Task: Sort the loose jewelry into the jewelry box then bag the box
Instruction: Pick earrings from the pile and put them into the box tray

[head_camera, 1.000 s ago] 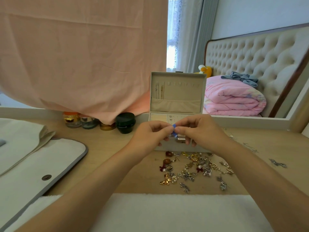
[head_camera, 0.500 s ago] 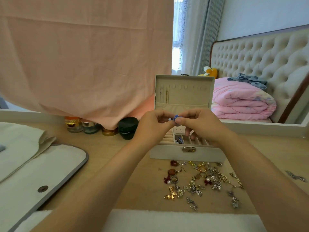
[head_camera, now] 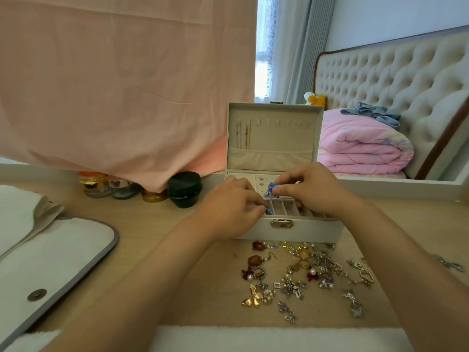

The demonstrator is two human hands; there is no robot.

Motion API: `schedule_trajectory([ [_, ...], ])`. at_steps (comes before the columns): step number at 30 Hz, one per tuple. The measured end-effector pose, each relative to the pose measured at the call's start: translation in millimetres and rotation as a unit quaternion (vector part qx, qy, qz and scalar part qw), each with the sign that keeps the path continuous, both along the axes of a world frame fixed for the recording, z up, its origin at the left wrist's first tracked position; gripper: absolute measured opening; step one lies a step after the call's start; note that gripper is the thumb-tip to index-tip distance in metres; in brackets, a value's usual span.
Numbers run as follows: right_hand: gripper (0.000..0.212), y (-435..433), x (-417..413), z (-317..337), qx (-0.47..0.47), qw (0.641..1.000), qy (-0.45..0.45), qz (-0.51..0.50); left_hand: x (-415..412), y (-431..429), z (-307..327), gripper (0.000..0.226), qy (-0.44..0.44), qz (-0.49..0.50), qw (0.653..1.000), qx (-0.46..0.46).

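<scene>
Cream hinged jewelry box [head_camera: 304, 228] sits open mid wooden worktop [head_camera: 157, 224], lid upright w/ thin chains hung inside. R hand [head_camera: 312, 189] over the tray, thumb & forefinger pinching small blue earring [head_camera: 271, 186]. L hand [head_camera: 228, 207] at front-left compartments, fingers curled, tips pinching small dark-blue piece [head_camera: 268, 211]. Loose gold & silver jewelry [head_camera: 304, 270] heaped just in front of box. White fabric bag w/ grey trim [head_camera: 50, 255] lies at left.
</scene>
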State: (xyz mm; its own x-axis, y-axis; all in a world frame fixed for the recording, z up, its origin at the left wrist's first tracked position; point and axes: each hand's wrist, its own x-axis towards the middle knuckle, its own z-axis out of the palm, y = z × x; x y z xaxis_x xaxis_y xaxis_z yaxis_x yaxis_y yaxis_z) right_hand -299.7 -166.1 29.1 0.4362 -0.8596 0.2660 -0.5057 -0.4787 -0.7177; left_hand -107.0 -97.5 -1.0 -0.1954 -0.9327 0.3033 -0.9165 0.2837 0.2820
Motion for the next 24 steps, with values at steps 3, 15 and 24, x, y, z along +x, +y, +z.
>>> schedule_trajectory([
  [3, 0.011, -1.1, 0.2, -1.4, -0.023, 0.998, 0.048, 0.031, 3.6, 0.1, 0.7, 0.029, 0.019, -0.014, 1.000, 0.012],
  [15, 0.020, 0.4, 16.2, -4.6, -0.195, 0.939, 0.269, 0.087, 12.2, -1.0, 2.6, 0.010, 0.138, -0.006, 0.990, 0.010],
  [24, 0.016, -1.3, 15.1, -13.4, -0.078, 0.986, 0.143, 0.024, 6.2, 0.1, -4.1, 0.015, 0.154, 0.004, 0.988, -0.002],
])
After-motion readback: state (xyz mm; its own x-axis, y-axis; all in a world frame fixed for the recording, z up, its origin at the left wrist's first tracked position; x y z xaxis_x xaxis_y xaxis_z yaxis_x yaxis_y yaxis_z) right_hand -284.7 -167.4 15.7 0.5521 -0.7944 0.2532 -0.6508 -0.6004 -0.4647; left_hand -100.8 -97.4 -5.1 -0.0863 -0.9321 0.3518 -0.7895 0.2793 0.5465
